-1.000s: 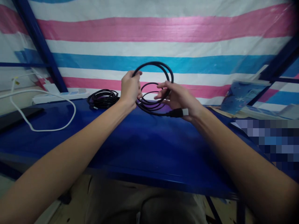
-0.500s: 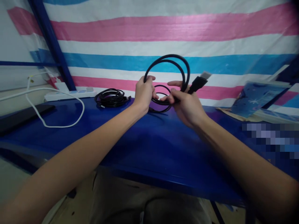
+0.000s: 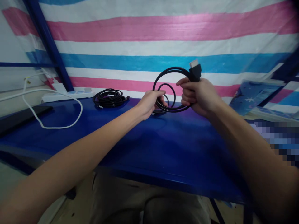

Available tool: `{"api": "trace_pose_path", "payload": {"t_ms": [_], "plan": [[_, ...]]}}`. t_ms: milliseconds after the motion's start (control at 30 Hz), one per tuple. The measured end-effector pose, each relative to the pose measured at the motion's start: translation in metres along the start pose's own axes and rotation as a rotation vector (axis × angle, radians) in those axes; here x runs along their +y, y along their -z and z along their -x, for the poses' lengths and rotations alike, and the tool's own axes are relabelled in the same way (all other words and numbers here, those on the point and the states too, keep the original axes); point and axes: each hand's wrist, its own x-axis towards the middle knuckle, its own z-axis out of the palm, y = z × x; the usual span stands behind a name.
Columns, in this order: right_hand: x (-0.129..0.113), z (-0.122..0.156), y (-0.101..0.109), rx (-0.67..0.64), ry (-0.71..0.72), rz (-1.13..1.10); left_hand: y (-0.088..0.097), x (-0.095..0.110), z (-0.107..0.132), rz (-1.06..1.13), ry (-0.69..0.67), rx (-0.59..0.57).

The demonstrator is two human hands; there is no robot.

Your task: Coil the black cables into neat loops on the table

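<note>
Between my hands, above the blue table [image 3: 149, 149], a black HDMI cable [image 3: 171, 70] is looped into a round coil. My right hand [image 3: 202, 95] is closed around the coil's right side. The cable's plug [image 3: 195, 70], with a pale metal tip, points up from that grip. At the coil's lower left, my left hand [image 3: 150, 104] pinches the cable between thumb and fingers. A looser length of the cable hangs behind the coil, and its far end lies on the table just past my left hand.
A second coiled black cable [image 3: 109, 98] lies to the left. Behind it are a white power strip [image 3: 52, 97] and a looping white cord [image 3: 79, 116]. A flat black device [image 3: 28, 118] rests at the far left. A blue printed package [image 3: 251, 95] stands at the right.
The coil has come lower and looks rounder. My left hand has moved down and right along it. My right hand has shifted right, and the plug now points upward instead of sideways.
</note>
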Motion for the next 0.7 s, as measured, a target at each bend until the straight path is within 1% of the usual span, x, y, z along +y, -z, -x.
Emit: {"api": "trace_pose_path", "payload": {"t_ms": [67, 133, 200, 267, 367, 433, 500, 533, 567, 633, 700], "plan": [[-0.001, -0.002, 0.007, 0.020, -0.005, 0.112, -0.007, 0.004, 0.008, 0.024, -0.025, -0.132], [0.002, -0.003, 0.010, 0.043, 0.014, 0.301, -0.016, 0.008, 0.018, 0.047, -0.037, -0.248], [0.006, -0.003, 0.008, 0.043, 0.080, 0.480, -0.023, 0.012, 0.026, 0.060, -0.024, -0.311], [0.010, -0.002, 0.005, 0.010, 0.175, 0.589, -0.026, 0.015, 0.031, 0.055, -0.004, -0.312], [0.015, -0.004, 0.003, -0.012, 0.290, 0.687, -0.025, 0.017, 0.030, -0.004, 0.021, -0.274], [0.017, -0.006, 0.004, 0.031, 0.335, 0.777, -0.023, 0.016, 0.027, -0.054, 0.024, -0.262], [0.018, -0.009, 0.006, 0.113, 0.362, 0.853, -0.022, 0.013, 0.024, -0.105, 0.003, -0.248], [0.018, -0.010, 0.007, 0.133, 0.358, 0.830, -0.021, 0.012, 0.023, -0.126, -0.021, -0.234], [0.019, -0.011, 0.007, 0.122, 0.340, 0.759, -0.022, 0.011, 0.023, -0.147, -0.050, -0.215], [0.019, -0.011, 0.006, 0.043, 0.289, 0.558, -0.022, 0.011, 0.022, -0.184, -0.117, -0.160], [0.020, -0.010, 0.002, -0.029, 0.235, 0.376, -0.021, 0.014, 0.021, -0.210, -0.198, -0.082]]}}
